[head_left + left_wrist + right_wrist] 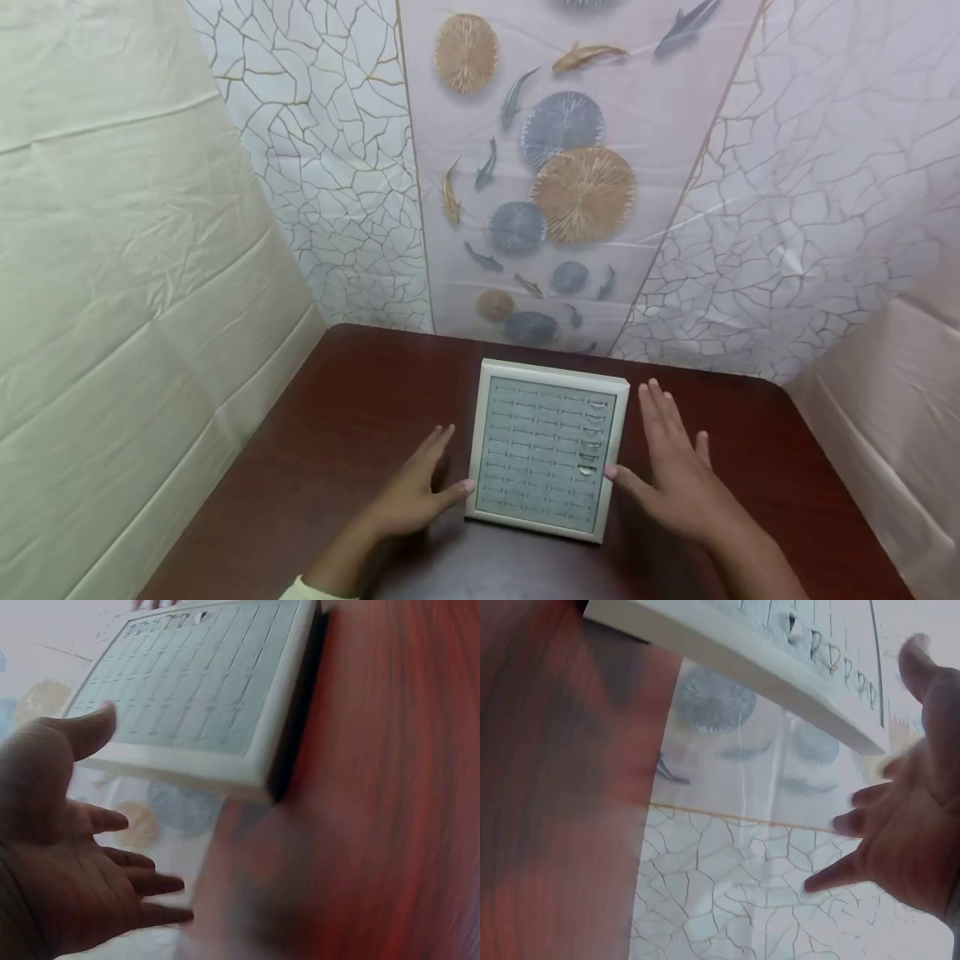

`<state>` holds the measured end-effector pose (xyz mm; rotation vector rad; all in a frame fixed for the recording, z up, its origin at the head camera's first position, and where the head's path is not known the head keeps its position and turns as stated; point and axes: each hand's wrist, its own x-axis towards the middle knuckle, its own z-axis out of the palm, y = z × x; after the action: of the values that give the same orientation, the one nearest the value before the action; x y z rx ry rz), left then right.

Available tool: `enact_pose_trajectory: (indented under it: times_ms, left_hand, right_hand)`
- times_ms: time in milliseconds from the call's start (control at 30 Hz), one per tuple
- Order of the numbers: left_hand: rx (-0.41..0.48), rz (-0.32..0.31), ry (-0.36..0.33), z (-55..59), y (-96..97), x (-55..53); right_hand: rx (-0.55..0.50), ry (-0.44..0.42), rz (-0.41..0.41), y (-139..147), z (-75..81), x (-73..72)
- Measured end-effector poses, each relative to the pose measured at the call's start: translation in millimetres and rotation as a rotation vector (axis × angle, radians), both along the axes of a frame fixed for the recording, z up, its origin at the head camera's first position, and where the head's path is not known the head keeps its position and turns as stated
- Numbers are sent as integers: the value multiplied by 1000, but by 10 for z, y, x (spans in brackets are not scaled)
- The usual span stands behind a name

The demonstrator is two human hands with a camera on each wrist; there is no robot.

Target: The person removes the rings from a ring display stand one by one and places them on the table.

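Note:
A ring display tray (517, 492) with a white frame and a grey slotted pad stands tilted up on the table. Several rings (587, 471) sit in the slots of its right-hand column. At the tray's left side is my left hand (408, 500), fingers extended, its thumb tip at the frame's lower left edge. My right hand (682, 483) is spread on the other side, with the thumb tip by the right edge of the frame. In both wrist views the palms face the tray and neither hand grips it. Whether the thumbs touch the frame I cannot tell.
The tray stands on a dark red-brown wooden table (360, 392). Behind rises a patterned backdrop (360, 208) with fish and round leaf shapes. Cream padded panels (112, 333) flank the table on the left and right.

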<state>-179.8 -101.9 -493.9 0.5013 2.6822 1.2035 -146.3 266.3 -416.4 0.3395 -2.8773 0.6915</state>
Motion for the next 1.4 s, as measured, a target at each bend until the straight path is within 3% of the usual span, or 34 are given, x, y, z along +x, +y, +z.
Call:
enact_pose_trajectory:
  times_ms: [100,233,333,500,600,667,833,1000,1133,1233,1400]
  left_hand:
    - [180,-9,-56,-93,92,-47]
    - [468,-17,-200,-229,207,-131]
    - [661,-53,-327,-342,282,-184]
    - [855,-150,-465,-509,351,-226]
    - [897,-186,-477,-562,345,-240]
    - [903,-178,-469,-576,333,-244]
    - [852,-139,-456,-598,331,-246]
    - [839,-170,-425,-596,370,-257]
    - [838,-163,-433,-585,376,-245]
    - [832,-160,-449,-585,365,-211]
    - [825,-169,-454,-585,353,-158]
  right_hand:
    - [-72,99,54,-67,0,-61]
    - [-134,192,89,-142,-49,-142]
    - [-151,195,84,-174,-105,-175]
    - [-170,171,70,-238,-211,-194]
    - [-198,201,63,-303,-252,-234]
    - [-218,241,50,-353,-267,-270]
    - [-266,367,-14,-454,-294,-340]
    - [-340,482,-93,-484,-291,-401]
    - [-388,563,-102,-470,-269,-461]
    - [-388,581,-80,-450,-240,-494]
    - [-318,486,-84,-445,-125,-498]
